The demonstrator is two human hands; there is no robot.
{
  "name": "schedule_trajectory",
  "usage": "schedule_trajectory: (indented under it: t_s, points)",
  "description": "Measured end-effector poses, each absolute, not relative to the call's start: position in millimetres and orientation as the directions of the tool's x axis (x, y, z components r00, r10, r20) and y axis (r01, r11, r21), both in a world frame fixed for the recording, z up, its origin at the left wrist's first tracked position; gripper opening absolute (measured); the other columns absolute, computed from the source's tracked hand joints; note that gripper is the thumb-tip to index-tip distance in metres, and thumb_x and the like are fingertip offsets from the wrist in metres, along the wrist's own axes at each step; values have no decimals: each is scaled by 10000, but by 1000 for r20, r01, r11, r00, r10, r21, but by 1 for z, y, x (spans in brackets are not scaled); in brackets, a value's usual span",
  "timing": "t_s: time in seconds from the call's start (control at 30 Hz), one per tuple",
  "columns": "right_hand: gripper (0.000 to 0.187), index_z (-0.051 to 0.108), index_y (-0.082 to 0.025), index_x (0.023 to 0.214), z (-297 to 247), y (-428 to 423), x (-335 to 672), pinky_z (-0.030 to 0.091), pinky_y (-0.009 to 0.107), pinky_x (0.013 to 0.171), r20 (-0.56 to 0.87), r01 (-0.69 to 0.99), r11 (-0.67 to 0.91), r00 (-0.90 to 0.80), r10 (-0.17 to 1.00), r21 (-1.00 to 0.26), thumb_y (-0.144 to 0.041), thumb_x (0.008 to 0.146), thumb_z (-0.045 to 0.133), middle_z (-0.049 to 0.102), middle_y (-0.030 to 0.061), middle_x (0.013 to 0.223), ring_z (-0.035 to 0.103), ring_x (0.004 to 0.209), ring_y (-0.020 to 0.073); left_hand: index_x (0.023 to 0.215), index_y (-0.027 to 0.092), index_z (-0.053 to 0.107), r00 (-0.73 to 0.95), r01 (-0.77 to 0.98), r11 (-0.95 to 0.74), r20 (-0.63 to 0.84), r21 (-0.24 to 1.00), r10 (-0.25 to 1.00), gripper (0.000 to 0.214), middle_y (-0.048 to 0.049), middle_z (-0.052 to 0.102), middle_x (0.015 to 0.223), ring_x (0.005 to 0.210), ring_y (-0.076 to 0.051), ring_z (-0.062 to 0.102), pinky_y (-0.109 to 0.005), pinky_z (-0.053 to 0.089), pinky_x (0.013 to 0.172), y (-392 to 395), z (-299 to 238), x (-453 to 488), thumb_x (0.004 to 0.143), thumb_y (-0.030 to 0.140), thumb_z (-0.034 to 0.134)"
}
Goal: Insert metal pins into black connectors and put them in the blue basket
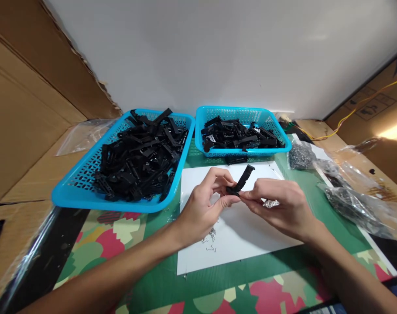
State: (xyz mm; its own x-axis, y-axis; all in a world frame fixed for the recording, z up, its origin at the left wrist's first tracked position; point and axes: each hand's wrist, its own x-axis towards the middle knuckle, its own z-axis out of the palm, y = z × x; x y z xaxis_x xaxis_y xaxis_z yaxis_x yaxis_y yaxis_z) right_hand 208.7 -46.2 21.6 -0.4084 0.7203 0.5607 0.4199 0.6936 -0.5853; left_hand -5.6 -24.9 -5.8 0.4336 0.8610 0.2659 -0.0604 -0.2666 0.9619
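Both hands meet over a white sheet of paper [251, 244] on the table. My left hand [203, 205] pinches the lower end of a small black plastic part [241, 180] that slants up to the right. My right hand [278, 205] has its fingertips pressed together at the same end of the part. Several tiny metal springs [211, 237] lie on the paper below my left hand, and a small shiny clump [271, 203] lies by my right hand.
A large blue basket [70, 192] at left is heaped with black plastic parts. A smaller blue basket [241, 112] behind the paper holds more. Clear plastic bags [352, 200] with dark small pieces lie at right. Cardboard walls [25, 104] stand on both sides.
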Motion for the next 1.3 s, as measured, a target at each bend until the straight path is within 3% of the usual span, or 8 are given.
schedule_trajectory:
  t_s: [0.2,0.4,0.7,0.87,0.97,1.1,1.2,1.3]
  points:
    - [101,788,-186,894,22,-42,215,435,221,545,429,369,567,-393,813,-736,-115,951,745,737,13,745,642,640,115,1042,215,575,512,-64,-191,197,980,836,92,27,599,875,757,-106,606,-237,481,693,-22,-1,-5,1019,176,654]
    - [58,812,-198,912,21,-39,213,441,240,579,483,428,600,-359,799,-675,-198,957,776,700,-8,723,578,602,102,1007,214,550,536,-45,-169,166,985,828,145,60,550,696,600,-101,511,-243,390,577,-19,0,-5,1091,330,577]
    - [198,827,-184,938,9,-35,230,357,262,543,510,560,687,-466,723,-463,-161,1029,652,615,-9,664,555,594,118,1118,233,670,529,372,-503,267,780,805,131,-8,672,1074,901,-166,592,-302,468,828,-17,1,-7,1002,270,720]
    - [131,801,-183,1033,20,-37,226,420,243,592,348,532,556,-445,825,-639,-246,1025,686,650,-2,762,582,662,119,1114,211,702,529,466,-580,315,668,788,134,6,720,951,875,-186,647,-335,465,843,-19,-2,-6,988,174,721]
    - [238,744,-206,1218,31,-38,222,507,257,705,273,497,471,-421,865,-729,-238,1097,542,686,38,922,655,823,149,1101,209,712,544,460,-609,337,646,769,152,-1,755,980,922,-206,679,-356,470,861,-20,-4,-6,973,127,713]
    - [308,747,-213,1226,32,-37,223,570,340,837,325,580,532,-428,843,-617,-166,1102,469,716,108,1129,693,991,206,1108,209,722,568,429,-637,357,640,741,153,-17,789,1058,980,-220,702,-381,470,894,-22,-6,-6,973,137,714]
    - [221,808,-233,1077,28,-39,221,601,365,798,499,638,527,-246,831,-562,-178,1051,596,771,95,1098,731,945,222,1103,195,736,567,411,-644,372,645,735,143,-26,797,1053,966,-219,708,-387,476,891,-24,-7,-6,967,150,726]
    - [51,824,-234,926,24,-44,210,634,357,701,540,545,410,94,837,-731,-222,942,777,814,52,901,755,775,212,1101,184,755,565,392,-650,387,651,728,148,-37,806,1041,952,-224,717,-392,490,889,-27,-6,-6,959,150,729]
